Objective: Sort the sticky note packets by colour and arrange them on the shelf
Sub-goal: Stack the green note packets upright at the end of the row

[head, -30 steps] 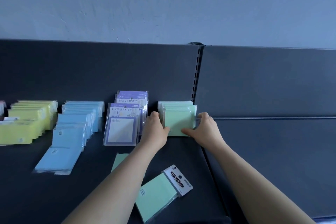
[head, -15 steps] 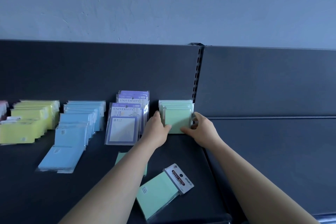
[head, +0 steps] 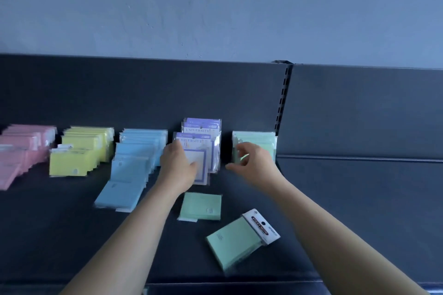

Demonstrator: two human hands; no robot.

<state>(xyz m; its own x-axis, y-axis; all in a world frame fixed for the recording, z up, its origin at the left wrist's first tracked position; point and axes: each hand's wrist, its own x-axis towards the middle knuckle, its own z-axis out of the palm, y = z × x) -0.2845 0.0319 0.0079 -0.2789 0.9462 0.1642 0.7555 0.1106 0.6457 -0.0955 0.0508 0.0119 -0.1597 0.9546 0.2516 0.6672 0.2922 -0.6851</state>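
Presently standing in rows along the dark shelf (head: 60, 235): pink packets (head: 22, 148), yellow packets (head: 81, 151), blue packets (head: 134, 158), purple packets (head: 203, 136), green packets (head: 257, 141). Lying loose in front: two green packets (head: 201, 206) (head: 237, 239). Left hand (head: 178, 165) resting open-fingered against purple front packet; right hand (head: 254, 163) hovering, fingers spread, gripping nothing.

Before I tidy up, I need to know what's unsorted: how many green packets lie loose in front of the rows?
2. One green packet lies flat just before the purple row; another with a white header card lies angled nearer the shelf's front edge.
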